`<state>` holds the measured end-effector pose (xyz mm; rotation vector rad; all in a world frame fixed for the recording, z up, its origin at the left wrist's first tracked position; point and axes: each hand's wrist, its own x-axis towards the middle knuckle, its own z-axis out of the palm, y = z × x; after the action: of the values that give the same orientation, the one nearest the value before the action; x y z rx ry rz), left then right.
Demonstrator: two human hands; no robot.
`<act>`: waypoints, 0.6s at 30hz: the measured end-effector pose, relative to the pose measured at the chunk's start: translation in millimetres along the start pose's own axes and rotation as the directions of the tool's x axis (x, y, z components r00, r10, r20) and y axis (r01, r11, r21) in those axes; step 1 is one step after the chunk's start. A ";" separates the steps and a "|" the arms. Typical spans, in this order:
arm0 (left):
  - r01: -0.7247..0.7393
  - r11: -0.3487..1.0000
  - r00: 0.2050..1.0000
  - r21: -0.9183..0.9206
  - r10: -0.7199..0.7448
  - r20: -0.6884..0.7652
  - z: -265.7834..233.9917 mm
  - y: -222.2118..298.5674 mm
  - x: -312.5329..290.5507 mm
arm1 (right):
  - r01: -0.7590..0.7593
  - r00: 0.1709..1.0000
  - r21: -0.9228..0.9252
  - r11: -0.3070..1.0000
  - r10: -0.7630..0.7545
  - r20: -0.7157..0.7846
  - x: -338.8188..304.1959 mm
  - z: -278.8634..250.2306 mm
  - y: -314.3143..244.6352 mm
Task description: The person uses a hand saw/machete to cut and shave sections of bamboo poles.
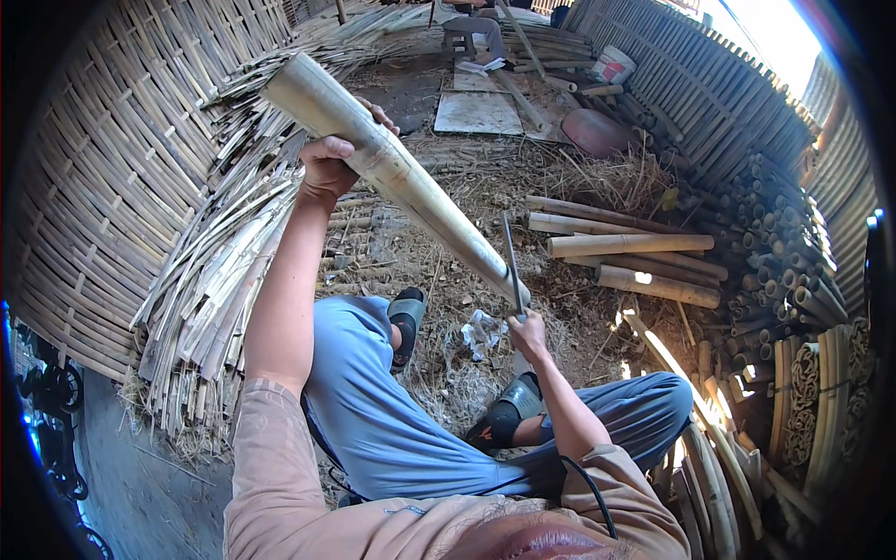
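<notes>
My left hand (329,166) grips a thick pale bamboo pole (392,168) near its upper end and holds it slanted down to the right. My right hand (527,334) is closed on the handle of a long dark blade (511,261), which stands upright against the pole's lower end. The pole's foot rests near the ground between my sandalled feet (408,322). I sit with my legs in blue trousers spread apart.
Split bamboo strips (215,280) lie heaped at my left against a woven bamboo wall (103,177). Cut bamboo sections (635,247) lie at right, stacked poles (775,252) beyond. Straw litters the ground; a white bucket (611,65) and flat slab (478,112) stand farther off.
</notes>
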<state>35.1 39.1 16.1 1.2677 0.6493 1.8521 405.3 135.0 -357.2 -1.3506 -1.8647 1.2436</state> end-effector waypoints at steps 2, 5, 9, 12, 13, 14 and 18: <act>0.014 1.000 1.000 0.019 -0.014 -0.016 -0.1 8.9 -5.5 | 0.058 0.997 0.056 0.997 -0.061 0.051 -10.8 10.3 -39.2; 0.016 0.999 1.000 -0.040 -0.015 0.023 1.8 -5.3 7.0 | 0.263 0.963 -0.104 0.959 -0.268 -0.030 4.0 4.1 -2.1; -0.004 0.999 0.992 -0.035 -0.001 -0.126 -1.0 -7.9 -5.4 | -0.167 0.986 0.012 0.986 0.166 0.023 -9.9 -1.6 26.2; -0.034 0.977 0.839 0.210 0.141 -0.525 5.2 -10.2 -1.6 | -0.335 0.939 -0.192 0.922 0.344 0.016 -21.5 -4.6 8.0; -0.066 0.956 0.705 0.285 0.247 -0.665 15.6 -19.8 10.2 | -0.189 0.982 -0.217 0.958 0.190 -0.016 -17.9 -2.6 10.0; 0.002 0.917 0.615 0.400 0.314 -0.723 28.4 -24.4 19.9 | -0.040 0.999 -0.247 0.968 0.031 -0.041 -13.9 -2.7 12.5; 0.037 0.946 0.728 0.322 0.195 -0.658 22.6 -15.8 27.9 | -0.029 0.998 -0.263 0.964 0.012 -0.065 4.3 2.3 13.6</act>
<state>55.6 70.6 27.2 0.7539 1.3524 2.3704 408.0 139.2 -370.8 -1.5311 -2.0305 0.9743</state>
